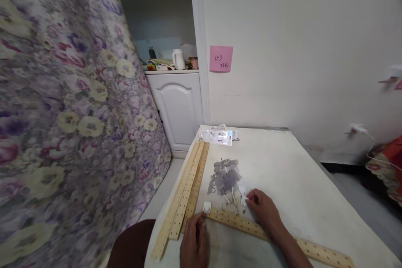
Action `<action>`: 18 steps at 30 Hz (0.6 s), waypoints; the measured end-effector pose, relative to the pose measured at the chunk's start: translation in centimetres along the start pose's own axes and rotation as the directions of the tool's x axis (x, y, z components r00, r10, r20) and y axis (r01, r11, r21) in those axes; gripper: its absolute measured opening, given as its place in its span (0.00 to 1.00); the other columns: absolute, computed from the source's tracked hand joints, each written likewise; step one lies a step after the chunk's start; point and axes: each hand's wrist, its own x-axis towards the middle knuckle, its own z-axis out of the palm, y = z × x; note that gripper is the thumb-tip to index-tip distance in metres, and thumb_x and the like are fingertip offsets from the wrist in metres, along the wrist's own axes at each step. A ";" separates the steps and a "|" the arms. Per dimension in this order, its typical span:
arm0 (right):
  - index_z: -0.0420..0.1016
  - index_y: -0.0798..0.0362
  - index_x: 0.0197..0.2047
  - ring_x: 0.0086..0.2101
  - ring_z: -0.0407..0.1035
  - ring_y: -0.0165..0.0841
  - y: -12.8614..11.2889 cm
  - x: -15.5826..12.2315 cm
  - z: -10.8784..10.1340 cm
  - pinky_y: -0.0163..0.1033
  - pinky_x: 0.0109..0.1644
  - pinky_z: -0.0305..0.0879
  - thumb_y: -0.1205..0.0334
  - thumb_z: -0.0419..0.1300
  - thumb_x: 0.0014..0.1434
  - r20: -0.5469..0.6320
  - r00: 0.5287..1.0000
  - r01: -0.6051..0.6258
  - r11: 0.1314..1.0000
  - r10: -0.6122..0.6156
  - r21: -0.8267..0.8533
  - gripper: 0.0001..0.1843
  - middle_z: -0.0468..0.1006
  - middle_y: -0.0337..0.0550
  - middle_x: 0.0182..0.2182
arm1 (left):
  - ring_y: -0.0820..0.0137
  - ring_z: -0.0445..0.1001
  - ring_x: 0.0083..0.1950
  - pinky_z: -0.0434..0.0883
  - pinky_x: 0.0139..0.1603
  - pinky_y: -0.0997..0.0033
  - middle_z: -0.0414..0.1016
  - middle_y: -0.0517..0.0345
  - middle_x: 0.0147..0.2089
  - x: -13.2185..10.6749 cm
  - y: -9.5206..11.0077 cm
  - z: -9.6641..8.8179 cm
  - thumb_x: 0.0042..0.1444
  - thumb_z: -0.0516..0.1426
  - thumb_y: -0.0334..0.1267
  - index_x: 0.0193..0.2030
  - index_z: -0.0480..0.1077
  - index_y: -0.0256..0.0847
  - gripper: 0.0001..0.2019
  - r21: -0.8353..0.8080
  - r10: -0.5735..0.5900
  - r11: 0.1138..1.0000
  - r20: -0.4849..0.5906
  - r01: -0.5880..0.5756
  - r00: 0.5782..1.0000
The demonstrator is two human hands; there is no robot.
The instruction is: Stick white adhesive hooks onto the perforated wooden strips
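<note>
A perforated wooden strip lies across the near part of the white table. My left hand is closed in a pinch on a small white hook at the strip's left end. My right hand rests on the strip, fingers closed on another small white hook. Just beyond the hands lies a heap of several small grey and white hooks.
Three more perforated wooden strips lie side by side along the table's left edge. A clear packet sits at the far edge. A flowered curtain hangs left, a white cupboard behind, a pink note on the wall.
</note>
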 end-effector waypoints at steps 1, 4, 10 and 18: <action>0.71 0.50 0.26 0.27 0.67 0.33 0.0 0.0 0.0 0.36 0.32 0.58 0.58 0.58 0.48 0.003 1.000 0.002 1.000 -0.002 0.026 0.06 0.74 0.36 0.23 | 0.61 0.73 0.48 0.72 0.48 0.60 0.74 0.50 0.47 0.0 0.1 0.0 0.60 0.52 0.41 0.50 0.68 0.43 0.14 0.000 0.000 1.000 0.003 0.000 1.000; 0.68 0.51 0.23 0.26 0.65 0.32 0.3 0.0 -0.1 0.35 0.31 0.58 0.56 0.58 0.48 0.007 1.000 0.014 0.992 -0.014 0.122 0.08 0.72 0.35 0.21 | 0.61 0.73 0.48 0.72 0.48 0.59 0.74 0.50 0.47 0.1 0.5 -0.2 0.60 0.51 0.42 0.51 0.68 0.43 0.14 -0.005 -0.007 1.000 0.019 0.007 1.000; 0.65 0.51 0.24 0.22 0.60 0.29 0.2 -0.4 -0.7 0.35 0.26 0.56 0.52 0.59 0.48 0.012 1.000 0.008 0.949 -0.013 0.315 0.12 0.66 0.33 0.18 | 0.61 0.73 0.48 0.72 0.48 0.60 0.74 0.50 0.46 0.4 1.0 -0.3 0.60 0.52 0.42 0.50 0.68 0.42 0.13 -0.018 -0.002 1.000 0.032 0.003 0.999; 0.69 0.52 0.30 0.19 0.57 0.26 -2.4 -2.1 0.5 0.33 0.23 0.52 0.52 0.61 0.48 0.119 0.992 -0.014 0.873 -0.050 0.488 0.12 0.66 0.31 0.18 | 0.64 0.75 0.42 0.72 0.44 0.65 0.75 0.53 0.40 -0.1 2.7 -0.9 0.61 0.51 0.43 0.43 0.71 0.42 0.11 -0.056 -0.003 0.998 0.124 0.010 0.992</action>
